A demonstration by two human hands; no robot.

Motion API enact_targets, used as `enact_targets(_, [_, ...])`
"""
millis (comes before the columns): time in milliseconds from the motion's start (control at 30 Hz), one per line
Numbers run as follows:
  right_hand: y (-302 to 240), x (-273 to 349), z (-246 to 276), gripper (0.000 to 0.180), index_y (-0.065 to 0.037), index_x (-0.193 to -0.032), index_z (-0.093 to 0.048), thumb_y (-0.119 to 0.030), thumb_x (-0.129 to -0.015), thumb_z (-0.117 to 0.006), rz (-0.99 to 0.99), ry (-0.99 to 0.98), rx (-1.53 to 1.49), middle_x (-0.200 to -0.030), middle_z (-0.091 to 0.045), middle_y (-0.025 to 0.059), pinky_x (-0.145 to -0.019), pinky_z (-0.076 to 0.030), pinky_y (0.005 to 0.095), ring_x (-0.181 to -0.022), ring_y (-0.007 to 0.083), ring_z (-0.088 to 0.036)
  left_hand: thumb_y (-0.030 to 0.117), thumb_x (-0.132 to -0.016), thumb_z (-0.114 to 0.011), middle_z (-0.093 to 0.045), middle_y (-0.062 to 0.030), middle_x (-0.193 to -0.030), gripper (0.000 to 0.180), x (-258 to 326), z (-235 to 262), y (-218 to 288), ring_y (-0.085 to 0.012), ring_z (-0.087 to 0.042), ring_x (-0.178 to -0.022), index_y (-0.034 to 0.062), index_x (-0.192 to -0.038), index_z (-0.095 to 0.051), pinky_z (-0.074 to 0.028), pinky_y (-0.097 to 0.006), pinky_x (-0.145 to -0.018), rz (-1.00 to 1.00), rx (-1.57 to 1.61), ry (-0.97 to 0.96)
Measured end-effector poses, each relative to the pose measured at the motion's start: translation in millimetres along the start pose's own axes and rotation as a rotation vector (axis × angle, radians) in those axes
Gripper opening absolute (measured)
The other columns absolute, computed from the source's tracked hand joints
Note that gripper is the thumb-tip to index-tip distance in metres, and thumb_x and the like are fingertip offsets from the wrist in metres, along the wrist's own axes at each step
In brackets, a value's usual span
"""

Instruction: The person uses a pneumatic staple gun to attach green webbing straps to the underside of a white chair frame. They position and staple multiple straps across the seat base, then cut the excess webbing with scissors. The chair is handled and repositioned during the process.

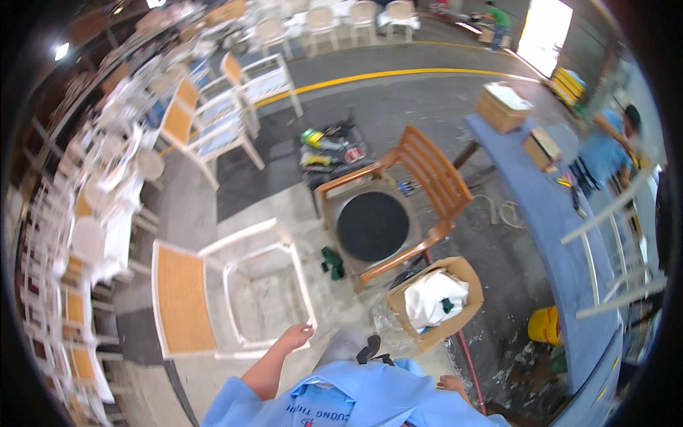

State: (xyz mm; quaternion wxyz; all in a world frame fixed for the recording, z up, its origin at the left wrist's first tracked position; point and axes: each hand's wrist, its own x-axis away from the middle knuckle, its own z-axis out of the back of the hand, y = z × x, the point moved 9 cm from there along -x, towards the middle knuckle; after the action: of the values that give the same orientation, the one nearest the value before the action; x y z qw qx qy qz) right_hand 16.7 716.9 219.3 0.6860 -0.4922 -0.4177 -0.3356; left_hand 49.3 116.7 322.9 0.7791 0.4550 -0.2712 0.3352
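A white chair frame (265, 290) with an orange woven back (183, 299) and an unfilled seat ring stands before me, left of centre. At its near right corner, my left hand (296, 337) has its fingers closed on the frame. My right hand (449, 384) hangs low by my right side, fingers curled; whether anything is in it is hidden. Just beyond that hand is an open cardboard box (469, 285) holding white sheeting (427, 302). Ahead stands a brown wooden armchair (435, 171) with a round black pad (373, 226) on its seat.
Dark green scraps (331, 263) lie between the chairs. Bottles and tools crowd a low dark stand (341, 167) ahead. A long blue table (523, 206) runs along the right, near a yellow bucket (544, 326) and a co-worker (605, 149). Pale chairs (206, 124) stand left.
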Motion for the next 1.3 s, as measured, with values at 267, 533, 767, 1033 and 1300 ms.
enact_targets(267, [-59,-27,-53,0.046,-0.004,-0.144,-0.057,-0.022,-0.103,-0.068,0.059,-0.227,0.411,-0.114,-0.069,0.0159,-0.071,-0.063,0.0463,-0.09,0.0328,-0.074,0.04,-0.1,-0.062,-0.074,-0.0268,-0.125,0.047,31,11,-59,-0.0418,-0.071,-0.118,0.0005,-0.122,-0.076,-0.054,-0.049,-0.102,0.191,0.077,0.052])
enact_targets(533, [-241,-67,-82,0.048,-0.007,-0.149,-0.057,-0.022,-0.104,-0.065,0.086,0.003,0.245,-0.103,-0.071,0.0118,-0.063,-0.061,0.0421,-0.073,0.0252,-0.073,0.039,-0.095,-0.063,-0.071,-0.0179,-0.087,0.038,31,9,-142,-0.0297,-0.069,-0.076,0.0024,-0.101,-0.075,-0.051,-0.049,-0.063,0.609,0.317,-0.028])
enact_targets(767, [-360,-75,-187,0.048,-0.005,-0.148,-0.058,-0.026,-0.105,-0.065,0.192,-0.009,0.417,-0.116,-0.074,0.0152,-0.068,-0.06,0.0404,-0.082,0.0253,-0.075,0.037,-0.102,-0.062,-0.075,-0.0177,-0.104,0.044,-2,92,-139,-0.0266,-0.069,-0.083,0.0018,-0.124,-0.076,-0.056,-0.043,-0.074,0.401,0.554,0.273])
enact_targets(1033, [-457,-55,-413,0.043,-0.002,-0.14,-0.066,-0.022,-0.102,-0.072,0.49,-0.336,0.744,-0.111,-0.076,0.0107,-0.076,-0.058,0.0353,-0.089,0.0189,-0.073,0.035,-0.105,-0.064,-0.077,-0.0127,-0.119,0.051,12,137,-173,-0.024,-0.074,-0.093,0.0022,-0.143,-0.063,-0.055,-0.036,-0.076,0.4,1.119,0.604])
enact_targets(1300, [-561,-25,-674,0.041,-0.003,-0.141,-0.066,-0.019,-0.103,-0.07,0.87,-0.653,1.118,-0.105,-0.073,0.006,-0.074,-0.056,0.0323,-0.089,0.0141,-0.068,0.027,-0.099,-0.062,-0.076,-0.0153,-0.103,0.04,57,19,-234,-0.0239,-0.071,-0.075,0.0011,-0.13,-0.068,-0.048,-0.037,-0.055,0.892,1.61,0.725])
